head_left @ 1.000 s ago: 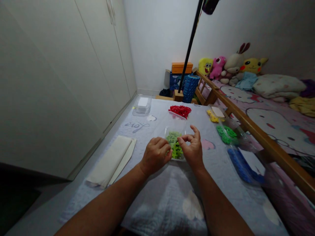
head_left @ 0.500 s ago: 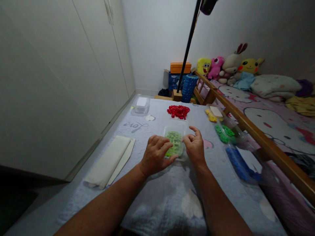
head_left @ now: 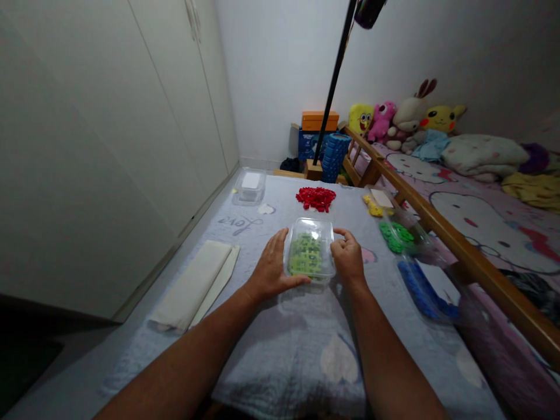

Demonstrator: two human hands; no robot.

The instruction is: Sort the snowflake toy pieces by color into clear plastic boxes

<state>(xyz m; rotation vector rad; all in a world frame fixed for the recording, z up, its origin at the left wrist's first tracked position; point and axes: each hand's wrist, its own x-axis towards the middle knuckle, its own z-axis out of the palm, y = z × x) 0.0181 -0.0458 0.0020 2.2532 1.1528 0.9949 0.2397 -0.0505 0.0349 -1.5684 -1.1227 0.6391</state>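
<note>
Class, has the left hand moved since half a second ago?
Yes: the left hand has brought its fingertips leftward and farther from the person, nearer the printed "Love" lettering.

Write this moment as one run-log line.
clear plastic box: light-green pieces inside | left hand: at box's left and near edges | right hand: at its right edge | red pieces: piled beyond

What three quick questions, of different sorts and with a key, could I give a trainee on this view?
1. What colour are the pieces inside the clear box between the left hand and the right hand?
2. True or false: the red heap lies farther from the camera than that box.
3. Which hand is nearer the folded cream item: A) left, B) right?

Key: 1. Light green. 2. True. 3. A.
</note>
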